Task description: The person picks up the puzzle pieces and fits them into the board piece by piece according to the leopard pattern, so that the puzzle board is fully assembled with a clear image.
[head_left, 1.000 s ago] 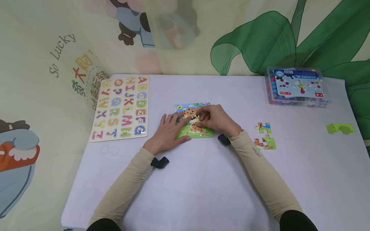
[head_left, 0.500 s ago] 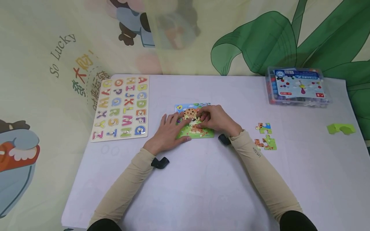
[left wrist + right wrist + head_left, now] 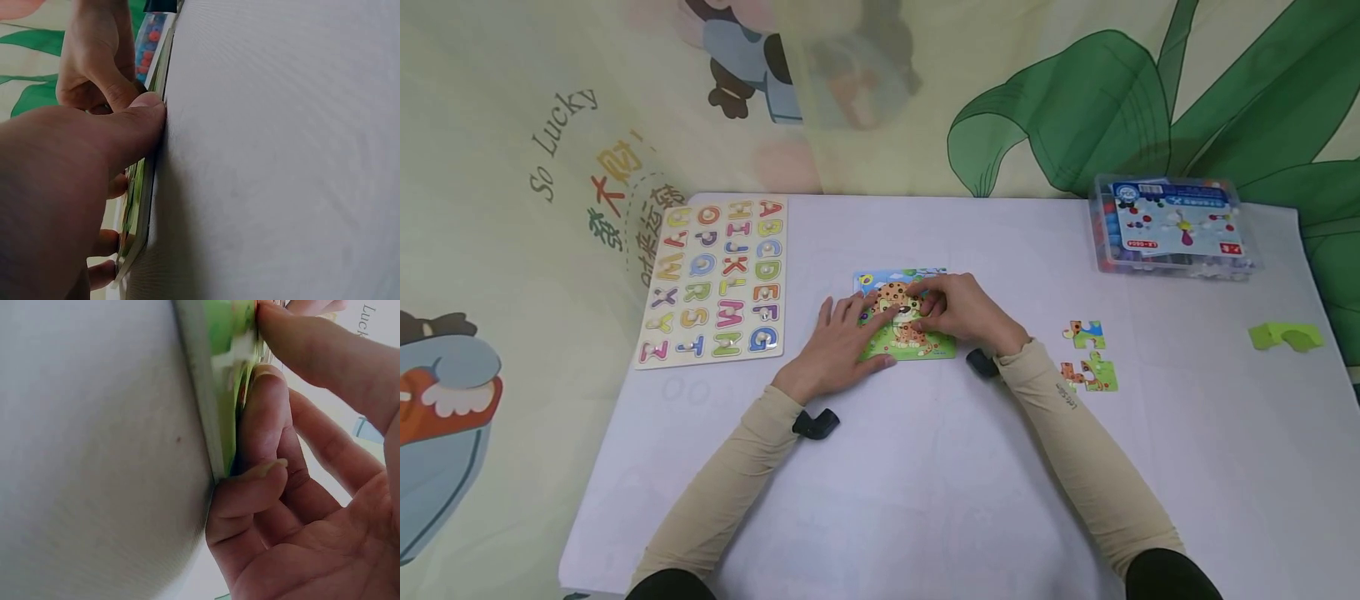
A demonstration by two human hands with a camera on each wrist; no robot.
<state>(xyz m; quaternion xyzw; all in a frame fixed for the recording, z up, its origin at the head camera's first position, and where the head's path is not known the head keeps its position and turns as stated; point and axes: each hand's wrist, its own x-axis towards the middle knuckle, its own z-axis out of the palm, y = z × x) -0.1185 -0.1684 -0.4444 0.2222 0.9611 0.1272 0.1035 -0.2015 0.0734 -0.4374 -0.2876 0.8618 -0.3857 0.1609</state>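
A small jigsaw puzzle (image 3: 898, 343) with a spotted cartoon leopard on green and blue lies flat at the table's middle. My left hand (image 3: 835, 346) rests along its left side, fingers spread over the picture. In the left wrist view the left thumb (image 3: 134, 122) presses the puzzle's near edge. From the right my right hand (image 3: 966, 312) reaches over the picture, thumb and forefinger pinching a jigsaw piece around the leopard's face, mostly hidden by the fingers. The right wrist view shows its other fingers (image 3: 265, 422) curled by the board's edge (image 3: 209, 406).
Several loose jigsaw pieces (image 3: 1101, 372) lie right of my right forearm. An alphabet board (image 3: 748, 333) with knobbed letters lies at left. A clear plastic box (image 3: 1172, 225) stands back right, and a green arched block (image 3: 1285, 335) lies near the right edge of the white table (image 3: 887, 500).
Both hands stay in place on the puzzle; the right fingertips shift only very slightly. The loose pieces have not moved.
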